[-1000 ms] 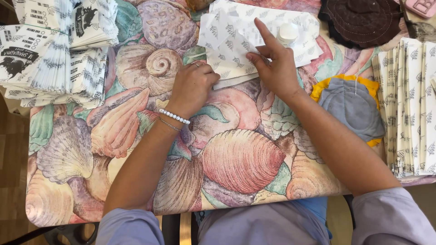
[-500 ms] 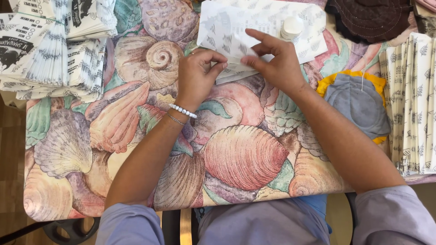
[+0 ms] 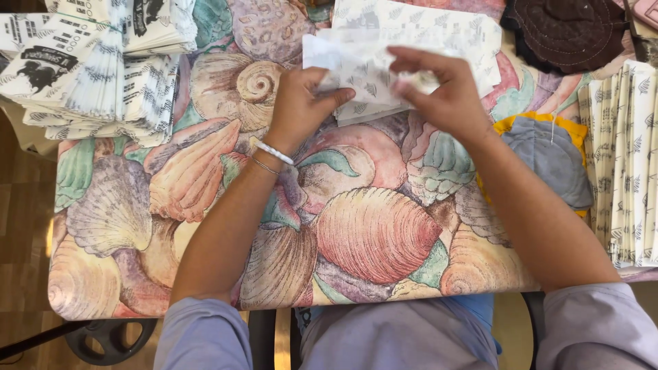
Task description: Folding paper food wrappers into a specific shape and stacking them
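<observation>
Two hands on one printed sheet

Two hands meet over the far middle of the surface point(image 3: 356, 233), which is covered by a cloth painted with large seashells. The left hand point(image 3: 301, 103) has its fingers closed on the near left edge of a thin white sheet point(image 3: 363, 68) printed with small grey leaf marks. The right hand point(image 3: 445, 92) pinches the same sheet from the right, thumb and fingertips pressed together on it. The hands sit close, a short gap between them, with the sheet stretched across that gap and lifted slightly off the pile of like sheets point(image 3: 439, 27) beneath it. The sheet looks blurred, so its exact edges are hard to tell.

A beaded bracelet point(image 3: 274, 152) circles the left wrist. At the far left lies a heap of folded printed papers point(image 3: 103, 68), black marks on white. To the right of the hands rests a grey and yellow cloth piece point(image 3: 548, 157), and beside it, along the right edge, a stack of striped leaf-print sheets point(image 3: 627, 157). A dark brown round fabric piece point(image 3: 569, 31) sits at the far right corner
</observation>
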